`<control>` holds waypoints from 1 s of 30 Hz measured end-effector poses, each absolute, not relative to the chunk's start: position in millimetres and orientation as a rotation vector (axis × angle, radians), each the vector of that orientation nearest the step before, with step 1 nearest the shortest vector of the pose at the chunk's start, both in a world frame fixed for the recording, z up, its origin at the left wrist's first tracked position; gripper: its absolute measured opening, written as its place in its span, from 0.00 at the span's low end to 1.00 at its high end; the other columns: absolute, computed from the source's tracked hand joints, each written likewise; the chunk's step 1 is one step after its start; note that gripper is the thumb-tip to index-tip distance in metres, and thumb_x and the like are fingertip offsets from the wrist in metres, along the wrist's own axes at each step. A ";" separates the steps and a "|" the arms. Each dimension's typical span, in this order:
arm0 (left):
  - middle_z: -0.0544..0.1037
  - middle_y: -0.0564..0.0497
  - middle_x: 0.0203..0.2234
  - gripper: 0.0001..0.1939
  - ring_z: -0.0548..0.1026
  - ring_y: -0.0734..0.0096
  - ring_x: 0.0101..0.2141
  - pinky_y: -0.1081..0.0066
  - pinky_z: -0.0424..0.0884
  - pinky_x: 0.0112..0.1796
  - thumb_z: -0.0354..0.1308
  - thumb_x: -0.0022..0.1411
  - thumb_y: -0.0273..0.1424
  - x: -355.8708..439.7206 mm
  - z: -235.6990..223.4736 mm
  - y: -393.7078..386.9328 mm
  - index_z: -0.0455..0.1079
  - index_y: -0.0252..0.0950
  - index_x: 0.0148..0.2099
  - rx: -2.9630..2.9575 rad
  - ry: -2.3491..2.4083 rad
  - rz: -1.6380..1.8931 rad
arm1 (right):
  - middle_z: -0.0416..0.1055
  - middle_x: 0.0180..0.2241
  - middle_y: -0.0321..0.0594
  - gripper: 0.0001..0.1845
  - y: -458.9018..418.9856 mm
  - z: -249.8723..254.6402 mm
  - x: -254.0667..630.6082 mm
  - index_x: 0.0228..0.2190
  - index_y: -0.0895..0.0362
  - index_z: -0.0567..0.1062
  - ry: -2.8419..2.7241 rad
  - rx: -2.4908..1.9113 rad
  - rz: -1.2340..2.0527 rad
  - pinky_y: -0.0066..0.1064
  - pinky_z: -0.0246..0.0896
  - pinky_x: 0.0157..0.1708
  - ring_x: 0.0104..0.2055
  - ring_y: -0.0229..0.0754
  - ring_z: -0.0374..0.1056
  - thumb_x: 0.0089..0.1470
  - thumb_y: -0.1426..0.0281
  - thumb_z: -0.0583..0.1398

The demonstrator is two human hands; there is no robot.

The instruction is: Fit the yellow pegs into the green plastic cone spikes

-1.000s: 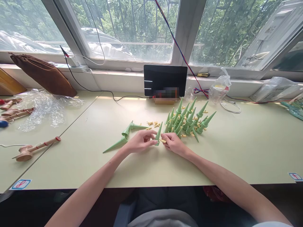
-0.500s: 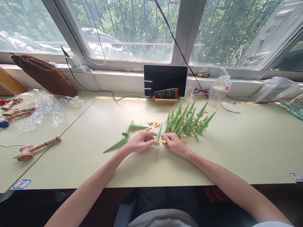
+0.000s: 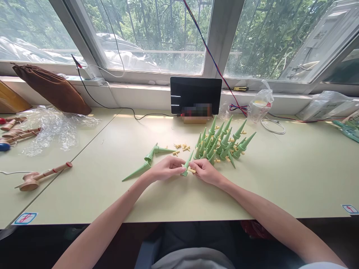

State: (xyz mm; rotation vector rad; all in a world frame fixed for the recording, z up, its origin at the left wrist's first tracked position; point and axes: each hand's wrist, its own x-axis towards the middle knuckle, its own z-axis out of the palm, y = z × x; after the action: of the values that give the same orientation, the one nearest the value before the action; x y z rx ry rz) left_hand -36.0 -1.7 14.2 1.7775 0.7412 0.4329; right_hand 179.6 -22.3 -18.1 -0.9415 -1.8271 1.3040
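My left hand (image 3: 168, 168) pinches a green spike (image 3: 187, 164) low down, near its wide end, thumb against fingertips. My right hand (image 3: 206, 171) pinches a small yellow piece (image 3: 192, 170) between thumb and curled fingers, right beside that wide end; whether the two parts touch, I cannot tell.

Over the last half second, the spike has tipped further toward the right edge of the surface (image 3: 280, 179), and both parts have come slightly nearer the front edge. My right fingertips have shifted left with them. I read this as a small change of angle to bring the two parts into line, with neither let go.

The spike sits about midway between the front and back edges. Its tip points up, toward the back edge and leaning right; its long axis slants down from there to the wide end, which faces the front edge and slightly left. The yellow piece lies across it, its long axis running roughly along the front edge.

Toward the back right corner from my hands stands a cluster of green spikes (image 3: 226, 142), near my right knuckles. Loose yellow pieces (image 3: 185, 148) lie behind my fingers, and more green spikes (image 3: 137, 172) lie to the left.
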 end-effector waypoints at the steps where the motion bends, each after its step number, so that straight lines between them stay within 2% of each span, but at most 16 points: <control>1: 0.72 0.50 0.24 0.22 0.62 0.78 0.22 0.77 0.56 0.22 0.56 0.63 0.44 -36.5 13.9 -1.2 0.76 0.30 0.47 1.778 0.741 0.417 | 0.53 0.17 0.30 0.25 -22.4 -18.8 179.5 0.19 0.57 0.59 -1.849 -0.944 1.267 0.27 0.44 0.22 0.20 0.32 0.48 0.64 0.58 0.52; 6: 0.59 0.55 0.20 0.22 0.50 0.80 0.20 0.76 0.46 0.20 0.55 0.64 0.45 -38.5 14.8 -1.0 0.76 0.30 0.41 1.766 0.736 0.324 | 0.46 0.17 0.29 0.25 -23.0 -24.0 178.9 0.18 0.56 0.53 -1.989 -0.910 1.060 0.28 0.38 0.21 0.21 0.32 0.42 0.63 0.62 0.53; 10: 0.53 0.57 0.19 0.23 0.49 0.79 0.20 0.74 0.44 0.20 0.54 0.64 0.47 -38.7 17.8 -2.7 0.74 0.30 0.36 1.748 0.753 0.269 | 0.46 0.17 0.29 0.23 -24.7 -25.3 178.6 0.18 0.56 0.54 -2.083 -0.865 0.918 0.28 0.39 0.22 0.21 0.32 0.42 0.64 0.64 0.51; 18: 0.52 0.58 0.19 0.22 0.48 0.79 0.20 0.74 0.44 0.20 0.53 0.66 0.48 -38.9 17.4 -2.9 0.73 0.31 0.37 1.738 0.735 0.258 | 0.46 0.17 0.29 0.22 -25.7 -26.2 176.8 0.19 0.55 0.53 -2.093 -0.852 0.828 0.29 0.40 0.23 0.20 0.32 0.42 0.64 0.65 0.50; 23: 0.56 0.57 0.20 0.21 0.50 0.79 0.21 0.75 0.46 0.20 0.54 0.65 0.46 -37.0 12.9 -2.0 0.74 0.31 0.42 1.761 0.732 0.335 | 0.45 0.18 0.29 0.23 -24.2 -24.9 176.7 0.19 0.55 0.52 -2.013 -0.872 0.929 0.28 0.40 0.22 0.21 0.33 0.42 0.64 0.64 0.51; 30: 0.57 0.58 0.20 0.19 0.51 0.79 0.21 0.77 0.49 0.20 0.55 0.65 0.44 -34.8 6.5 -2.6 0.72 0.32 0.44 1.737 0.746 0.421 | 0.52 0.18 0.30 0.25 -23.9 -23.5 176.9 0.19 0.55 0.57 -1.858 -0.954 1.118 0.27 0.44 0.22 0.21 0.33 0.47 0.64 0.57 0.51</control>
State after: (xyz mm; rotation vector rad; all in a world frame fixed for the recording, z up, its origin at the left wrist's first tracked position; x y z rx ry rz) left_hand -34.8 -2.6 6.5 1.7368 0.7456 0.4205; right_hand 176.9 -23.9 -23.5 -0.9535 -1.8576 1.1177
